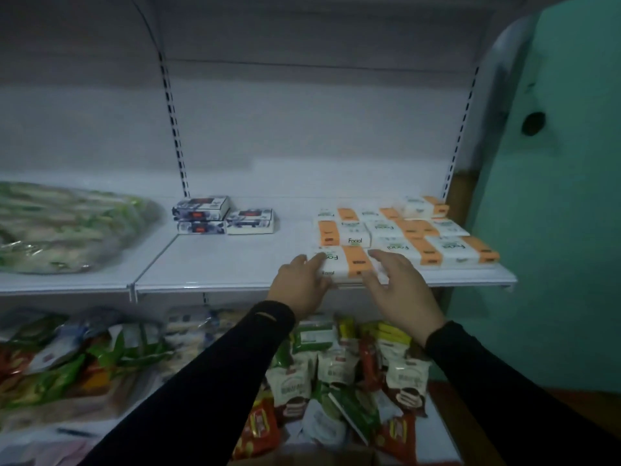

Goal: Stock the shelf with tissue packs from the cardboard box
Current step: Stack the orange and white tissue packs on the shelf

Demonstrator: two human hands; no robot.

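Note:
A white-and-orange tissue pack [346,264] marked "Facial" lies at the front edge of the white shelf [215,264]. My left hand [302,284] touches its left end, fingers fairly straight. My right hand [400,287] rests on its right end with fingers spread over the top. Behind and to the right, several more tissue packs [403,230] lie in rows, one stacked at the back right [420,206]. The cardboard box is not clearly in view.
Three dark-printed small boxes [218,216] sit mid-shelf. A large clear bag of green-white goods [64,227] fills the shelf's left section. The lower shelf holds many snack packets [336,371]. A green wall [554,196] bounds the right side.

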